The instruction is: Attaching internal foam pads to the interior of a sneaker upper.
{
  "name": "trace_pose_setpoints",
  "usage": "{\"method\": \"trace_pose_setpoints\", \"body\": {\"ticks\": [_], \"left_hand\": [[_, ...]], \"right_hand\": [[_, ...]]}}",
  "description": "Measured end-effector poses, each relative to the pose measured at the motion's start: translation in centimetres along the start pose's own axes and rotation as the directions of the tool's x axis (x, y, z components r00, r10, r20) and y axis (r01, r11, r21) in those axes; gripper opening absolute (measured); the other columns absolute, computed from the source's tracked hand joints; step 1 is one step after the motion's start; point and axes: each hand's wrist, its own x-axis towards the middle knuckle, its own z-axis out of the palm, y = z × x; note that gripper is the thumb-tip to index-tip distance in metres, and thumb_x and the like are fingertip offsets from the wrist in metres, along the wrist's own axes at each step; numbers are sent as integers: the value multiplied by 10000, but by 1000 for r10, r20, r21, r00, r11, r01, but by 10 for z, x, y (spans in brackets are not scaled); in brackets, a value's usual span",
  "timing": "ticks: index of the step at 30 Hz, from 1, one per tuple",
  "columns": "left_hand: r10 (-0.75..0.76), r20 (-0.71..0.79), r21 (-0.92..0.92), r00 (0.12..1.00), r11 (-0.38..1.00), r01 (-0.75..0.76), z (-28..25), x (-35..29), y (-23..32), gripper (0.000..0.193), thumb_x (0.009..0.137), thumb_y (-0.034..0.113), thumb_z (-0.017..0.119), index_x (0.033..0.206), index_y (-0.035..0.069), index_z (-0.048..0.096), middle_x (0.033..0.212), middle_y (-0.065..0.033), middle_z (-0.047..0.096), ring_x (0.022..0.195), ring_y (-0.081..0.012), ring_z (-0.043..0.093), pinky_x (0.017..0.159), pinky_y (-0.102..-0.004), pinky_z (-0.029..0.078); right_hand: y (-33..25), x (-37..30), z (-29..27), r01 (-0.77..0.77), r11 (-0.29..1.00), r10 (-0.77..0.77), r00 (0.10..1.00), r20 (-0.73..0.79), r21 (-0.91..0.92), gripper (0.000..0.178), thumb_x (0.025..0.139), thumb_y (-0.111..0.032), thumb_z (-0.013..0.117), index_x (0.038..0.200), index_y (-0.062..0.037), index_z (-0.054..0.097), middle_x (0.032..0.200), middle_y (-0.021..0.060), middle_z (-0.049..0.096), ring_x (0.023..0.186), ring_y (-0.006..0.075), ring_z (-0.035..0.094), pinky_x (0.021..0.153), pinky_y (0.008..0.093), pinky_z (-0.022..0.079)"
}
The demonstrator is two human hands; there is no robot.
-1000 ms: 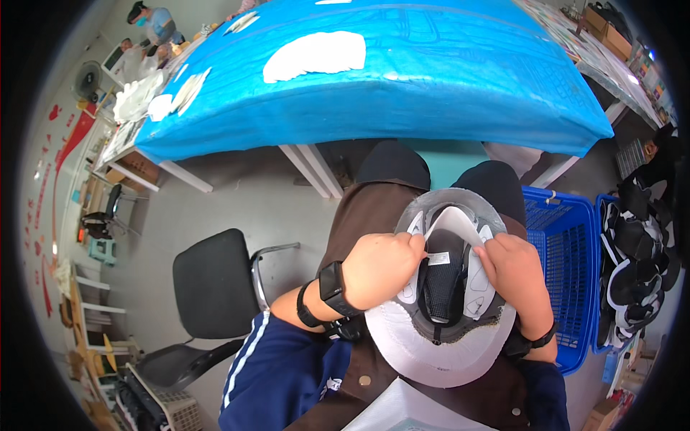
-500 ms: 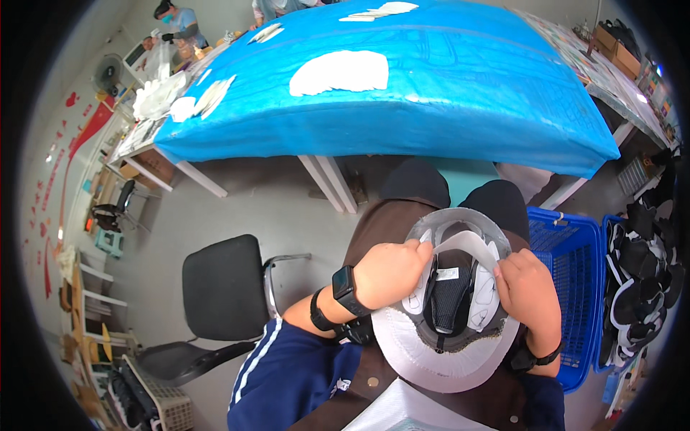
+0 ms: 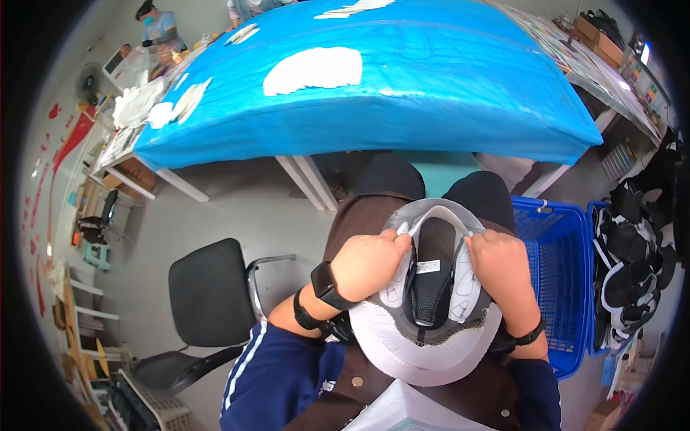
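On my lap lies an upturned cap-like piece (image 3: 402,363) with a wide whitish brim toward me and a grey outer wall. Inside it are a black mesh strip (image 3: 427,294), a small white label and white side panels with drawn outlines. Closed at the left edge, my left hand (image 3: 370,264) pinches a pale band (image 3: 440,212) that arches across the far side of the opening. My right hand (image 3: 500,263) pinches the same band at the right edge. The fingertips of both hands are partly hidden.
A blue-covered table (image 3: 402,108) stands ahead, bearing white cut pieces (image 3: 316,70). To the right are a blue basket (image 3: 553,280) and a heap of black-and-white pieces (image 3: 632,266). A black chair (image 3: 208,291) stands left. Another person (image 3: 162,32) is at the far left.
The pale band has gone from sagging across the opening to arching along its far rim. Both hands stay at its sides. The whole view has shifted slightly.
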Motion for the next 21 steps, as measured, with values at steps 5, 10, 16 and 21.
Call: {"method": "trace_pose_setpoints", "body": {"ticks": [5,10,16,21], "left_hand": [[73,31,152,997,985,-76,2,-1,4,86,802,143,528,769,64,515,656,-74,551,539,-235,591,473,-330,468],[176,-58,113,983,979,-169,1,7,1,190,773,184,628,679,80,501,600,-63,544,533,-253,566,499,-351,447],[179,-6,182,984,968,-175,1,14,-6,49,739,126,556,722,92,524,623,-38,531,559,-210,573,524,-308,450],[143,-14,168,990,976,-138,5,21,-8,178,825,184,585,733,64,492,614,-83,525,539,-263,569,467,-356,435]], "right_hand": [[-2,0,7,135,990,-134,991,-21,48,166,772,-158,611,639,-82,546,641,51,531,619,207,551,527,326,437],[6,1,10,193,979,-192,981,-12,69,127,749,-142,601,639,-90,564,658,31,528,665,193,528,589,312,434],[13,-3,12,153,988,-154,988,30,12,31,658,-120,572,662,-99,550,655,24,533,664,171,546,577,280,442],[14,-2,13,139,990,-140,990,25,17,34,655,-118,575,659,-97,549,640,26,535,627,169,550,543,283,446]]}}
